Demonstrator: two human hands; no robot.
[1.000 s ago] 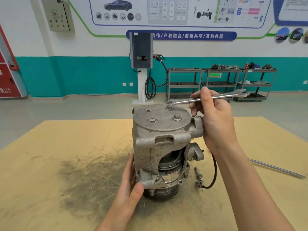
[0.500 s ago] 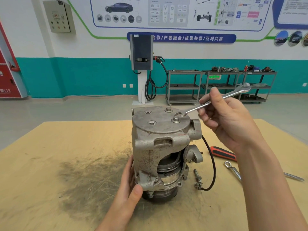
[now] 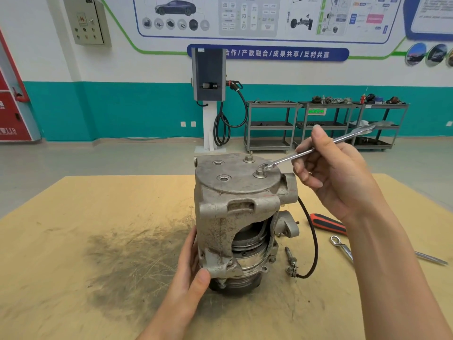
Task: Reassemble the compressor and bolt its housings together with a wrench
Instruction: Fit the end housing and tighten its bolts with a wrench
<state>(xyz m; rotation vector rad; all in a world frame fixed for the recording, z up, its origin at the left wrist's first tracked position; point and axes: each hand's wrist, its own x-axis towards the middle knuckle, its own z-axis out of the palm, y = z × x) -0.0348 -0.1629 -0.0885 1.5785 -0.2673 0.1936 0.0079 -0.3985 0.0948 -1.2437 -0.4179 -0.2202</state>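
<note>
Compressor (image 3: 240,222) stands upright near the middle of the table (image 3: 73,217), its flat top plate facing up and carrying two bolt heads on the far and right side. The left hand (image 3: 190,273) grips the housing low on its left flank, thumb pressed against the front lower corner, fingers wrapped behind. The right hand (image 3: 335,175) pinches the wrench (image 3: 316,149) about midway along its shaft between thumb and fingers, the other fingers loosely curled below. The wrench's long axis runs from the bolt up and away to the right, so its box end sits on or just over the nearer bolt (image 3: 260,173), to the left of and below the right hand; whether it is fully seated cannot be told. The farther bolt (image 3: 249,159) stands free. Two open threaded holes show on the left of the plate, nothing in them. A second wrench (image 3: 342,246) and a red-handled screwdriver (image 3: 327,224) lie on the table to the right.
</note>
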